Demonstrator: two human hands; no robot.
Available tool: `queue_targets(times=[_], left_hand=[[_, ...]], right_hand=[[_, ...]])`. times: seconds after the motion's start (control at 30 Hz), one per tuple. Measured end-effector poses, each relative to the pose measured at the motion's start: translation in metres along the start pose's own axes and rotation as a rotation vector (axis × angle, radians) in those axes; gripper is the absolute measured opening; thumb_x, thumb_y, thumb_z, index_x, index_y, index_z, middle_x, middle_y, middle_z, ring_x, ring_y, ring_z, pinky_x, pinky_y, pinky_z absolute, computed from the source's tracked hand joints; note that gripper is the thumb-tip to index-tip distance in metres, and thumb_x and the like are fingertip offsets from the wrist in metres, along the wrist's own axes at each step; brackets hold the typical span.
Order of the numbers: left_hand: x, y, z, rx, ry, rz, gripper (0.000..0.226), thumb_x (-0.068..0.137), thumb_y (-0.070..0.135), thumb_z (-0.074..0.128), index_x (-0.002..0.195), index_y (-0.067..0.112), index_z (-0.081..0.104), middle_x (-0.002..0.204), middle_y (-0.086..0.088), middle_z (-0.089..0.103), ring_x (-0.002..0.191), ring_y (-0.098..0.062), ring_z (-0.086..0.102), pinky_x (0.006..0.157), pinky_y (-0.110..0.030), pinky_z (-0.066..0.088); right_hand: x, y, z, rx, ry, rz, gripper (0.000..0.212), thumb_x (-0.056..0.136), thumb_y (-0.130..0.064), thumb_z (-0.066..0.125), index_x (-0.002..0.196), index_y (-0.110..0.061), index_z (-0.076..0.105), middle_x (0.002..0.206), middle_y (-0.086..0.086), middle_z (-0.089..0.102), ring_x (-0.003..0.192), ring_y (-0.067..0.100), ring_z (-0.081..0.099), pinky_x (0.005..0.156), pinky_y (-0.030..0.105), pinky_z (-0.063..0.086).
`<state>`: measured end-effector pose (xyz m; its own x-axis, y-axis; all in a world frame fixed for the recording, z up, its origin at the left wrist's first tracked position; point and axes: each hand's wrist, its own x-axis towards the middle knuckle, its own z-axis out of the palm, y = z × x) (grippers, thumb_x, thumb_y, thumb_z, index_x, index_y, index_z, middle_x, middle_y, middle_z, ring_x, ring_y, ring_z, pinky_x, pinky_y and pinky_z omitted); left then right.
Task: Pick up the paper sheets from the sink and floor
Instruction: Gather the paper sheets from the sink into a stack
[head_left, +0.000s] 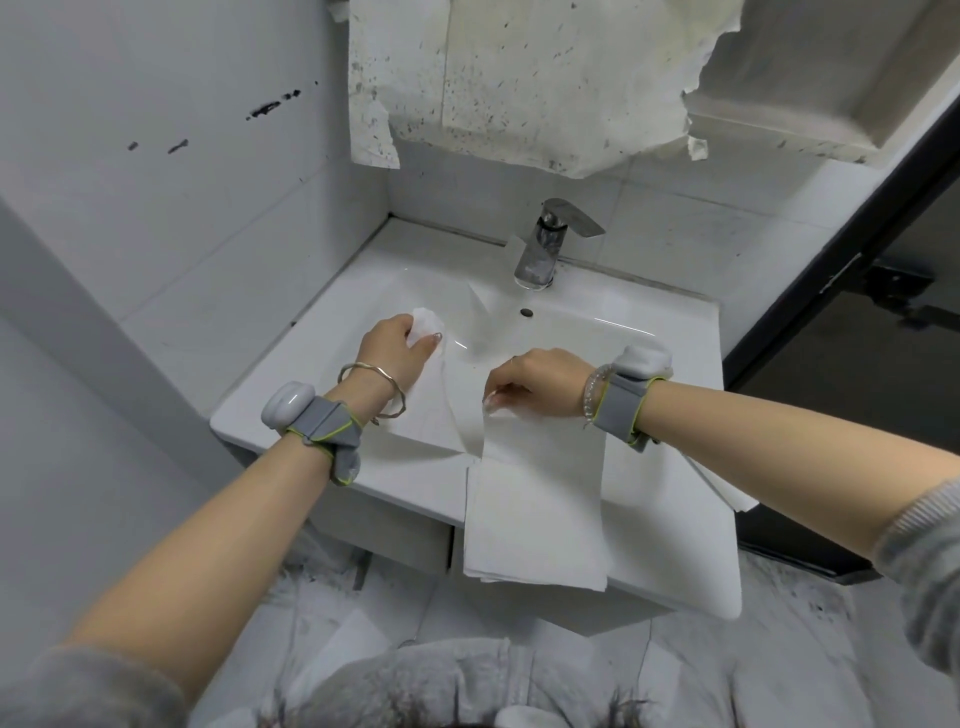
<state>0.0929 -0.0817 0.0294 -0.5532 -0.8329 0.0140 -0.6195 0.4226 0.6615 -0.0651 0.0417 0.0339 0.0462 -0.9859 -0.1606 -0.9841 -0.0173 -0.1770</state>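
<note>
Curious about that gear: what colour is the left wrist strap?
The left wrist strap is grey with yellow-green edging; head view.

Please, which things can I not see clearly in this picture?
Head view only.
- Sink drain: hidden by the sheets.
- Number of sheets in the stack: they overlap.
- Floor paper: partly covered by the grey sweater.
- Torn covering: cut off by the top edge.

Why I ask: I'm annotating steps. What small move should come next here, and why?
Probably lift both hands up and back, drawing paper off the sink: the left hand grips the sheet in the basin, and the right hand pinches the top edge of the stack draped over the front rim.
</note>
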Motion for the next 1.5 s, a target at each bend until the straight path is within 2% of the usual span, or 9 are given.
queue_targets(times=[0.23,0.43,0.53,0.73,0.83,0.97,1.17,1.33,1.5], left_hand=[[0.007,-0.006,0.004,-0.031,-0.001,-0.017,0.047,0.092,0.026,0.055,0.057,0.016,0.025,0.058,-0.001,0.033,0.072,-0.026,0.04,0.066,-0.029,0.028],[0.009,0.002,0.012,-0.054,-0.025,-0.007,0.045,0.091,0.026,0.055,0.057,0.017,0.027,0.062,-0.006,0.039,0.073,-0.027,0.041,0.067,-0.029,0.029],[0.009,0.006,0.015,-0.08,-0.049,0.004,0.041,0.091,0.027,0.056,0.059,0.015,0.033,0.074,-0.016,0.049,0.075,-0.028,0.046,0.069,-0.032,0.034],[0.006,0.014,0.021,-0.076,-0.08,0.009,0.042,0.091,0.027,0.055,0.059,0.015,0.031,0.076,-0.015,0.047,0.075,-0.027,0.043,0.068,-0.03,0.031],[0.006,0.019,0.019,-0.081,-0.092,0.014,0.037,0.091,0.028,0.055,0.063,0.011,0.039,0.076,-0.018,0.051,0.076,-0.031,0.048,0.068,-0.033,0.035],[0.005,0.038,0.01,-0.169,-0.143,0.07,0.044,0.083,0.039,0.057,0.091,-0.004,0.061,0.097,-0.025,0.065,0.092,-0.036,0.061,0.083,-0.04,0.048],[-0.019,0.104,-0.015,-0.671,-0.486,0.199,0.01,0.092,0.019,0.057,0.096,0.014,0.065,0.085,-0.005,0.072,0.076,-0.016,0.067,0.078,-0.032,0.058],[-0.025,0.128,-0.032,-0.978,-0.655,0.197,0.015,0.095,0.011,0.048,0.095,0.007,0.062,0.07,0.003,0.07,0.06,-0.006,0.067,0.057,-0.018,0.055],[-0.02,0.105,-0.025,-0.961,-0.598,0.106,0.014,0.094,0.01,0.051,0.096,0.008,0.064,0.078,0.003,0.075,0.07,-0.005,0.071,0.063,-0.016,0.056]], right_hand=[[-0.036,-0.022,0.015,-0.236,0.295,-0.316,0.028,0.087,-0.04,0.043,0.082,-0.03,0.069,0.075,-0.015,0.068,0.054,0.009,0.063,0.044,0.014,0.024],[-0.069,-0.045,0.056,-0.262,0.253,-0.382,0.032,0.056,-0.017,0.086,0.079,-0.029,0.069,0.069,-0.012,0.063,0.043,0.009,0.057,0.039,0.013,0.017],[-0.081,-0.055,0.077,-0.283,0.264,-0.361,0.008,0.072,-0.019,0.069,0.076,-0.026,0.066,0.066,-0.008,0.06,0.043,0.012,0.057,0.04,0.014,0.016],[-0.092,-0.066,0.103,-0.197,0.082,-0.179,0.051,0.084,-0.061,0.03,0.083,-0.022,0.064,0.08,-0.005,0.06,0.059,0.015,0.06,0.043,0.019,0.025],[-0.091,-0.071,0.075,0.065,0.034,0.007,0.067,0.079,-0.072,0.022,0.113,-0.025,0.057,0.106,-0.006,0.06,0.088,0.016,0.06,0.067,0.029,0.041],[-0.076,-0.045,0.042,0.479,0.24,0.422,0.044,0.09,-0.062,0.032,0.094,-0.026,0.057,0.094,-0.007,0.063,0.081,0.014,0.056,0.078,0.032,0.046],[-0.05,0.011,0.017,1.654,0.431,0.876,0.061,0.087,-0.065,0.04,0.108,-0.012,0.061,0.098,0.007,0.066,0.089,0.025,0.062,0.084,0.034,0.05],[-0.068,0.009,0.01,2.162,0.356,0.77,0.091,0.08,-0.079,0.028,0.086,-0.003,0.077,0.098,0.017,0.073,0.081,0.033,0.072,0.06,0.04,0.059],[-0.083,0.01,0.018,2.213,0.424,0.646,0.074,0.085,-0.073,0.03,0.075,-0.02,0.08,0.085,0.004,0.076,0.075,0.021,0.073,0.065,0.028,0.057]])
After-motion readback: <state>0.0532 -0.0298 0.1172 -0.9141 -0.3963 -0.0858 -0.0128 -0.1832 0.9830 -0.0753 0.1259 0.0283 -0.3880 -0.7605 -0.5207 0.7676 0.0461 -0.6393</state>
